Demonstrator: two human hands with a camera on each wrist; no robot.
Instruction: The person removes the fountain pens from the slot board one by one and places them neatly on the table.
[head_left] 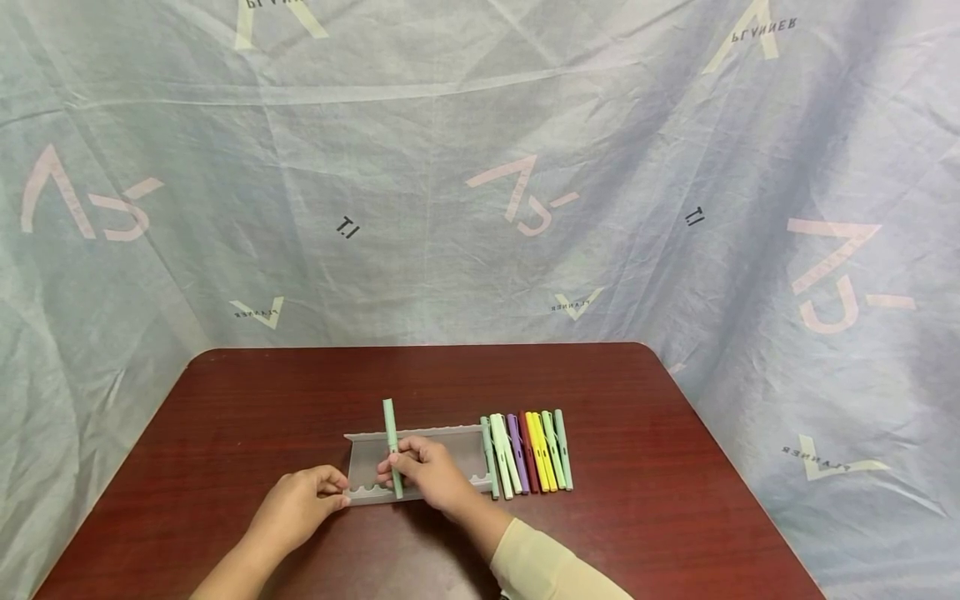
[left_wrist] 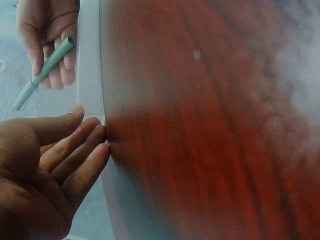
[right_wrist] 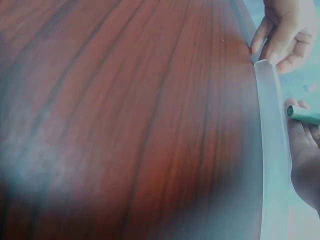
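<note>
A translucent plastic tray (head_left: 450, 432) with notched long edges lies on the table. At its near left corner, my left hand (head_left: 296, 507) grips the edge between thumb and fingers; the right wrist view shows that thumb (right_wrist: 272, 56) against the tray's end. My right hand (head_left: 433, 473) pinches a pale green pen (head_left: 390, 423) over the left half of the tray. The pen stands out past the fingers at both ends, across the tray's width. In the left wrist view, the pen (left_wrist: 50, 65) slants across the right hand's fingers.
Several capped pens (head_left: 534, 454) in green, pale green, purple, dark red and yellow lie side by side at the tray's right end. Under everything is a dark red wooden table (head_left: 637, 542). A grey printed cloth (head_left: 420, 250) hangs behind and beside it.
</note>
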